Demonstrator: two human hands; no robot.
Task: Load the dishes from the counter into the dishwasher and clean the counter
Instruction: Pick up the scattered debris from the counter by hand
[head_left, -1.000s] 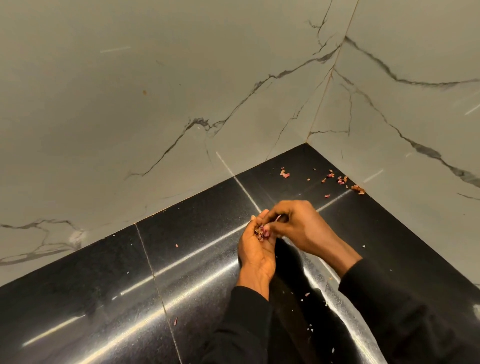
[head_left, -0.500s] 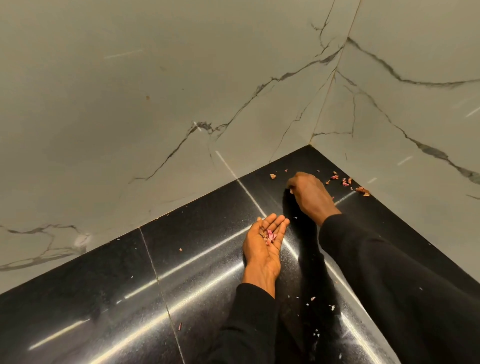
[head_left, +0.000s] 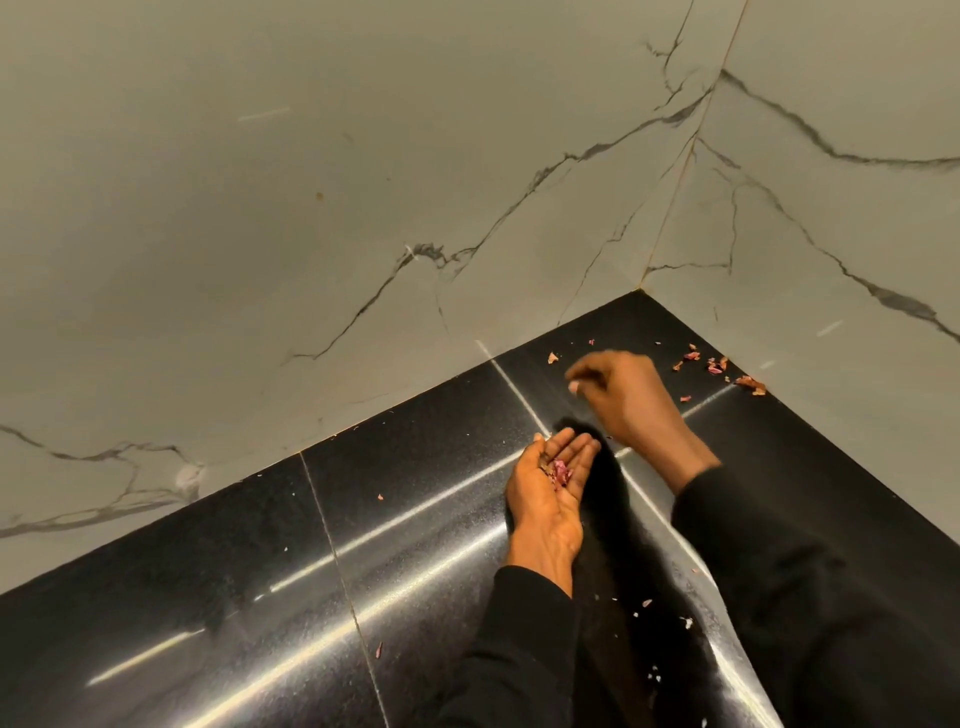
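Counter (head_left: 415, 571) gleams black, pink scraps (head_left: 717, 366) strewn; left hand (head_left: 550, 493) fingers (head_left: 576, 448) apart cradling some, right hand (head_left: 628, 400) blurred, cannot tell

The counter (head_left: 182, 597) is glossy black with a fine pale speckle, crossed by thin light seams and long white streaks of glare. Above it the walls (head_left: 260, 234) are greyish beige, marbled with dark grey veins, thin and branching, that thicken toward the counter's far corner. By that corner the scraps (head_left: 717, 366) are pink, dull red and orange-brown. Tiny pale flecks (head_left: 685, 622) dot the counter's near part. Over the counter's middle the left hand (head_left: 550, 504) cups pink-red bits (head_left: 561, 472) — and both sleeves (head_left: 519, 649) are black.
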